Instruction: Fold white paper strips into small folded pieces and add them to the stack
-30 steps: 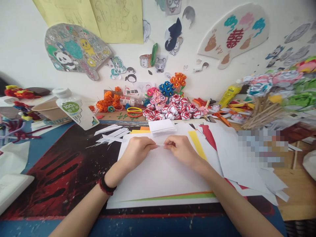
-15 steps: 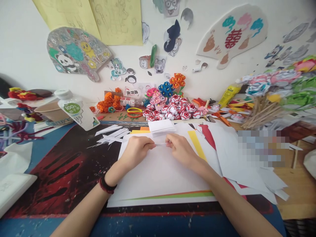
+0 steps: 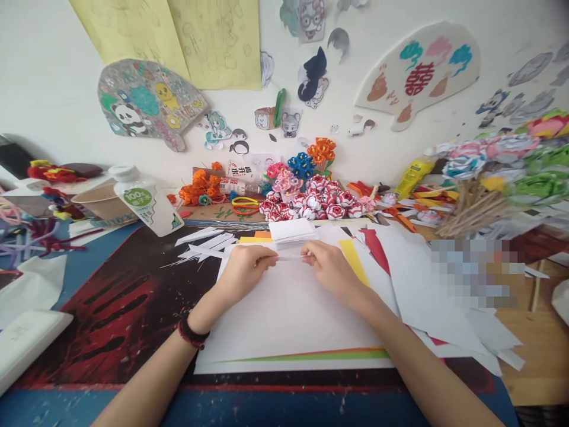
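Observation:
Between my two hands a narrow white strip of paper (image 3: 290, 257) is stretched level. The fingers of my left hand (image 3: 249, 267) pinch its left end; my right hand (image 3: 331, 270) pinches the right end. Both hands hover low over a large white sheet (image 3: 288, 320), with green and orange paper edges showing under it. Just beyond the strip lies a small stack of white paper pieces (image 3: 292, 231). Several loose white paper strips (image 3: 207, 244) lie on the black mat (image 3: 155, 284), left of the sheet.
A white bottle (image 3: 149, 201) stands at the back left beside a brown paper bowl (image 3: 104, 200). Red-and-white flowers (image 3: 320, 200) crowd the wall side. More white sheets (image 3: 431, 296) spread to the right, near a bundle of wooden sticks (image 3: 469, 207). A white box (image 3: 31, 347) lies left.
The whole view has shifted slightly right and down. My hands have drawn a little further apart along the paper strip, both still pinching it.

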`<action>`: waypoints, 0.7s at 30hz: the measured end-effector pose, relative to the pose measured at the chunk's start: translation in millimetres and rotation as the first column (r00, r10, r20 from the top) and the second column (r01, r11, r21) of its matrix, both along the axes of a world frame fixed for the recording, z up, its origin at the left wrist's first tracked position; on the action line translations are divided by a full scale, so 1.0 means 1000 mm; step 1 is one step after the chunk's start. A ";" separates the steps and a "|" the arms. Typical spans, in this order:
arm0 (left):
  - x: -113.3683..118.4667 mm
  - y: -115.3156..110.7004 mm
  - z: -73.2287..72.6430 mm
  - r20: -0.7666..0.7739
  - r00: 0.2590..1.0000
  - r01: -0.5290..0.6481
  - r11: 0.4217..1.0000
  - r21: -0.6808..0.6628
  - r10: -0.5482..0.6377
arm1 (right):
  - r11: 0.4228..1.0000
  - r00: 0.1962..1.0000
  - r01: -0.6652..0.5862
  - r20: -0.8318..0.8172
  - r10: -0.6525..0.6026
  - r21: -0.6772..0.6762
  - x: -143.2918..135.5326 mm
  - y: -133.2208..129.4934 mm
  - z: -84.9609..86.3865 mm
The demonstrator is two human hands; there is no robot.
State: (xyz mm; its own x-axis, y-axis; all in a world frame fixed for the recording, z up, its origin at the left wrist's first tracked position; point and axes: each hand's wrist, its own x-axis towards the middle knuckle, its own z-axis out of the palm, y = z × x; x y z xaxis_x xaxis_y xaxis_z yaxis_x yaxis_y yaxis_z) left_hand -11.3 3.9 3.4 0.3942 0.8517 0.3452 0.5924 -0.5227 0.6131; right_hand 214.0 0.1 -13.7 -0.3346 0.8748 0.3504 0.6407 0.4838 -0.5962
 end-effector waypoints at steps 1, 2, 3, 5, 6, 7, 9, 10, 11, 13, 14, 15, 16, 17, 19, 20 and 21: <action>-0.002 0.000 0.001 -0.007 1.000 -0.012 1.000 0.011 0.012 | 1.000 1.000 -0.003 -0.025 0.003 0.010 -0.001 0.000 0.000; -0.003 0.001 0.002 -0.015 1.000 -0.020 1.000 0.024 0.020 | 1.000 0.999 0.000 -0.040 0.001 0.024 -0.002 0.000 0.000; -0.005 0.001 0.003 -0.023 0.999 -0.021 0.999 0.034 0.022 | 0.999 0.999 0.009 -0.047 -0.008 0.037 -0.003 0.000 0.000; -0.007 0.001 0.007 -0.026 1.000 -0.016 0.999 0.044 0.017 | 0.998 0.998 0.042 -0.042 -0.040 0.051 -0.005 -0.001 0.001; -0.008 0.001 0.009 -0.026 1.000 -0.011 0.999 0.043 0.012 | 0.997 0.998 0.058 -0.035 -0.056 0.045 -0.005 -0.002 0.002; -0.009 0.001 0.011 -0.026 1.000 -0.007 0.999 0.038 0.008 | 0.997 0.997 0.067 -0.031 -0.066 0.032 -0.005 -0.002 0.002; -0.010 0.001 0.014 -0.029 1.000 -0.004 1.000 0.030 0.004 | 0.998 0.997 0.064 -0.046 -0.065 -0.010 -0.005 -0.003 0.003; -0.010 0.000 0.015 -0.032 0.999 -0.002 1.000 0.024 0.003 | 0.998 0.996 0.057 -0.063 -0.059 -0.032 -0.005 -0.003 0.003; -0.010 0.000 0.016 -0.034 0.999 0.000 1.000 0.018 0.001 | 0.997 0.995 0.052 -0.083 -0.056 -0.050 -0.006 -0.003 0.002; -0.010 -0.001 0.018 -0.029 1.000 0.001 1.000 0.006 -0.001 | 0.996 0.992 0.058 -0.112 -0.066 -0.072 -0.006 -0.003 0.002; -0.010 -0.001 0.018 -0.027 1.000 0.002 1.000 0.001 -0.001 | 0.995 0.990 0.070 -0.114 -0.078 -0.078 -0.006 -0.003 0.002; -0.010 -0.001 0.019 -0.025 1.000 0.002 1.000 -0.001 -0.002 | 0.993 0.990 0.079 -0.111 -0.089 -0.086 -0.007 -0.003 0.002; -0.011 -0.001 0.020 -0.025 1.000 0.001 1.000 0.000 -0.001 | 0.992 0.990 0.082 -0.109 -0.093 -0.097 -0.007 -0.002 0.002; -0.012 -0.001 0.021 -0.026 1.000 -0.004 1.000 0.005 0.005 | 0.991 0.990 0.081 -0.108 -0.092 -0.106 -0.006 -0.002 0.002; -0.017 0.001 0.024 -0.039 0.999 -0.034 0.999 0.025 0.035 | 0.990 0.990 0.073 -0.110 -0.086 -0.118 -0.005 -0.002 0.003; -0.022 0.003 0.025 -0.045 0.997 -0.068 0.997 0.043 0.070 | 0.990 0.990 0.077 -0.111 -0.090 -0.115 -0.004 -0.001 0.003; -0.028 0.006 0.026 -0.058 0.992 -0.111 0.992 0.063 0.114 | 0.990 0.989 0.088 -0.107 -0.099 -0.106 -0.004 -0.001 0.004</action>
